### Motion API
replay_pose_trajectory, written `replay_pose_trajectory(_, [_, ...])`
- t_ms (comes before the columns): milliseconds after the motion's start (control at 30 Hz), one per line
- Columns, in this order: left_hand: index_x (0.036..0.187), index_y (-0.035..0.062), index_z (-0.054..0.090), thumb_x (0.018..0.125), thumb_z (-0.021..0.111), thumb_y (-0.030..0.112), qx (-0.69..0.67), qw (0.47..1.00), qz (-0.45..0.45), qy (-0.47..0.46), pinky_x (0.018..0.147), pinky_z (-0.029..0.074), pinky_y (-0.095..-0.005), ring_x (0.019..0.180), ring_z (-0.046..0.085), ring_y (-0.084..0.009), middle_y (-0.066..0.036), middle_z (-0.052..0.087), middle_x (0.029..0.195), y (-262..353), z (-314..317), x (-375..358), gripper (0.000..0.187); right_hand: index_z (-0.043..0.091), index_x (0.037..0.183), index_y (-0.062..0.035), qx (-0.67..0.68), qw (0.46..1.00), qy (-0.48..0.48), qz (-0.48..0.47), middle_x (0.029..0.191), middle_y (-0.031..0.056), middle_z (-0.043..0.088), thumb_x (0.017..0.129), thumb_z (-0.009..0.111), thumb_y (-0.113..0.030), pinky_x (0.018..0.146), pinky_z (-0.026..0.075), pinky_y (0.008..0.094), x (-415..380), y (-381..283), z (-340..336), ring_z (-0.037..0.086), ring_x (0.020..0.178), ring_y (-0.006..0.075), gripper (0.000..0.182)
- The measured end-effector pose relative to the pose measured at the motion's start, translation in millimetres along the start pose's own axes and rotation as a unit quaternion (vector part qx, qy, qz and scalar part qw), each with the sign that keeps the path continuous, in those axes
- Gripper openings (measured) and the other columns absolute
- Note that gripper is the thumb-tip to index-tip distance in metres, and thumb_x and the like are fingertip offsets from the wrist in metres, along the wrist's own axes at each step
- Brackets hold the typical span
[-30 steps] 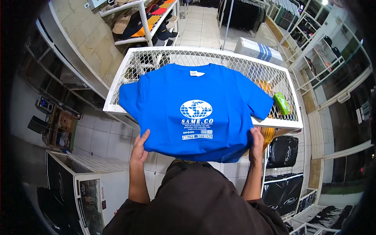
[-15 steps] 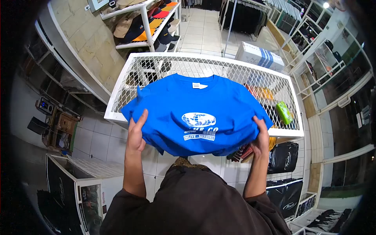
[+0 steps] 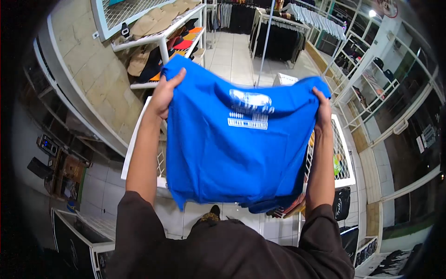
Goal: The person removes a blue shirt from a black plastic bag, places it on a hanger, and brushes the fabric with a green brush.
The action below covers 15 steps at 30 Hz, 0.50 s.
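A blue T-shirt with a white printed logo hangs spread between my two hands, its lower part draping toward me. My left hand grips it near the upper left corner, thumb on the front of the cloth. At the upper right, my right hand pinches the fabric the same way. Both arms are stretched forward. Behind the shirt stands a white mesh-topped table, mostly hidden by the cloth. The collar is out of sight, and the print is partly blurred by motion.
Caps sit on a white shelf rack at the upper left. Clothes hang on a rack at the back. A green packet lies in the mesh table. Glass doors line the right side. A white-framed case stands lower left.
Both hands have risen and moved forward, lifting the shirt off the table. Its lower part now hangs down, and the collar has gone out of sight.
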<state>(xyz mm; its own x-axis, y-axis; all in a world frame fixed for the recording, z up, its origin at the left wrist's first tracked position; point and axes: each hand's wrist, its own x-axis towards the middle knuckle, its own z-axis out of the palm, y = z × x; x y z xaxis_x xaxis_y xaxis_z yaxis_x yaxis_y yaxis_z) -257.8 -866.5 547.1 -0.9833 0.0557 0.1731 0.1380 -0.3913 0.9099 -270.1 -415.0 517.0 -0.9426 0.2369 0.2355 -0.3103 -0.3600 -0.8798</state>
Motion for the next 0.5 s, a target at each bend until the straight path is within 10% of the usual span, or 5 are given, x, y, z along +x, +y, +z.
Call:
replay_pose_trajectory(167, [0.131,0.0009,0.057,0.1,0.069,0.03,0.064,0.996,0.053,0.043,0.09,0.058,-0.0375,0.104,0.069,-0.0203,-0.01,0.069,0.118,8.9,-9.2,48.9,0.044,0.065,0.119,0.001,-0.035,0.999,0.02,0.015,0.109,0.0124,0.072,0.097,0.068,-0.035,0.083,0.059,0.0358,58.2,-8.5,3.7,0.072,0.09,0.0221,0.042])
replay_pose_trajectory(400, [0.134,-0.0025,0.059,0.092,0.078,0.031,0.248,0.949,-0.195,-0.014,0.088,0.057,-0.0332,0.101,0.07,-0.0195,-0.013,0.07,0.121,-108.0,-83.4,15.7,0.058,0.046,0.148,0.0005,-0.42,0.885,-0.009,0.201,0.133,0.0229,0.062,0.088,0.078,-0.029,0.116,0.036,0.0401,7.8,108.5,-66.8,0.056,0.128,0.0331,0.075])
replay_pose_trajectory(500, [0.135,-0.0033,0.058,0.09,0.08,0.024,0.248,0.945,-0.214,-0.018,0.082,0.058,-0.0311,0.094,0.071,-0.018,-0.014,0.072,0.117,-126.4,-100.8,26.4,0.057,0.045,0.149,0.0004,-0.407,0.899,-0.013,0.163,0.13,0.0236,0.064,0.085,0.081,-0.028,0.107,0.045,0.0418,12.4,116.6,-63.1,0.06,0.122,0.0324,0.078])
